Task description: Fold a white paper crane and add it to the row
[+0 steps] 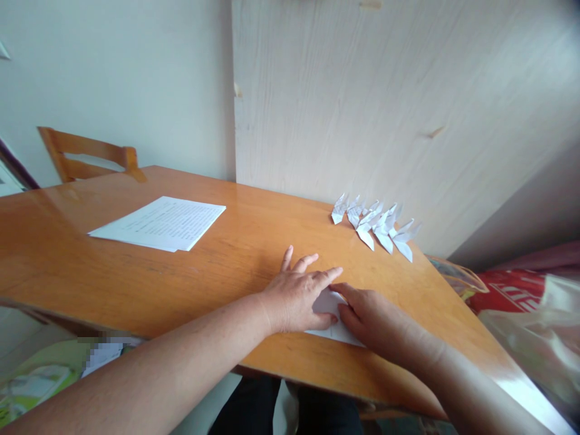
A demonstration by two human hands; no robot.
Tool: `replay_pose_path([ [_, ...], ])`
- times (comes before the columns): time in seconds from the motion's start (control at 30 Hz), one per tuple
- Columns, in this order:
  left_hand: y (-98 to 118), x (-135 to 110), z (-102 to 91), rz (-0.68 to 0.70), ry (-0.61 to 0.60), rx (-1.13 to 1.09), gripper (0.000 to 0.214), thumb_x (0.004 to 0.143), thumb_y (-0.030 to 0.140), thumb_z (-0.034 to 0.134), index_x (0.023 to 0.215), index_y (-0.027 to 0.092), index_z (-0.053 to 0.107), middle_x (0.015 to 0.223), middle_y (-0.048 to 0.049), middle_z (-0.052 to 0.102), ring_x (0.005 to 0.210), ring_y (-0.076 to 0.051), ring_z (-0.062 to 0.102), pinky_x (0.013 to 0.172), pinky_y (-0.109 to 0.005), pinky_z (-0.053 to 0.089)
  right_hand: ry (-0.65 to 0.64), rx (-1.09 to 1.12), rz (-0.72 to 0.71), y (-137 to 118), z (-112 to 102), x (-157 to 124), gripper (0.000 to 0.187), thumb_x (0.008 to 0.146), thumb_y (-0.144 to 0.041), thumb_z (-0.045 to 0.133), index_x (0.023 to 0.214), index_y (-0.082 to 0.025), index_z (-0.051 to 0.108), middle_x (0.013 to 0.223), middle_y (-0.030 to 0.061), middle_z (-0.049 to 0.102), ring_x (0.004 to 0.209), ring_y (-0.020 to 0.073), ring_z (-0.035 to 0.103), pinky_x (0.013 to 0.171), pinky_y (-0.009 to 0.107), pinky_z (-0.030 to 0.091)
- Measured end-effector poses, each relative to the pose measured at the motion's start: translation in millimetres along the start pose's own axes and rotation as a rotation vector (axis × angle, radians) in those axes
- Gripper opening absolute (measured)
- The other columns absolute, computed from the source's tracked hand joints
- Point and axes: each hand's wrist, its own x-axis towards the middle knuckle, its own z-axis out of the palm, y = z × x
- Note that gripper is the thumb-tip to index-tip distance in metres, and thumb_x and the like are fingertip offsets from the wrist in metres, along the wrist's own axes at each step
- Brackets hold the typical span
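A folded white paper lies on the wooden table near its front edge, partly covered by both hands. My left hand rests over its left side, fingers spread, with the thumb pressed on the paper. My right hand is at the paper's right side, its index finger and thumb on the sheet near the upper corner and the other fingers curled under. The tips of the two index fingers almost meet at the top of the paper.
Several folded white paper figures stand in two rows by the wall. A stack of printed sheets lies on the table at the left. Beyond the left end is a wooden chair. Red and white bags sit off the right edge.
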Motion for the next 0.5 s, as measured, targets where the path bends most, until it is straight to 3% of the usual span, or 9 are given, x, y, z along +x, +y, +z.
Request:
replay_pose_path([
  [0.17, 0.9, -1.7, -0.5, 0.017, -0.006, 0.045, 0.073, 0.086, 0.06, 0.059, 0.149, 0.03, 0.04, 0.142, -0.0029, 0.06, 0.151, -0.037, 0.018, 0.117, -0.068, -0.013, 0.0, -0.05, -0.009, 0.1, -1.6, -0.3, 0.035, 0.092, -0.015, 0.047, 0.123, -0.016, 0.064, 0.099, 0.0112, 0.078, 0.085, 0.0212, 0.073, 0.076, 0.028, 0.051],
  [0.5, -0.6, -1.3, -3.4, 0.054, -0.024, 0.035, 0.051, 0.087, 0.058, 0.059, 0.131, 0.031, 0.06, 0.131, -0.0022, 0.067, 0.15, -0.038, 0.02, 0.115, -0.07, -0.013, 0.011, -0.189, -0.023, 1.7, -11.3, -12.3, 0.033, 0.091, -0.016, 0.048, 0.117, -0.02, 0.068, 0.082, 0.0058, 0.077, 0.072, 0.0182, 0.071, 0.069, 0.026, 0.049],
])
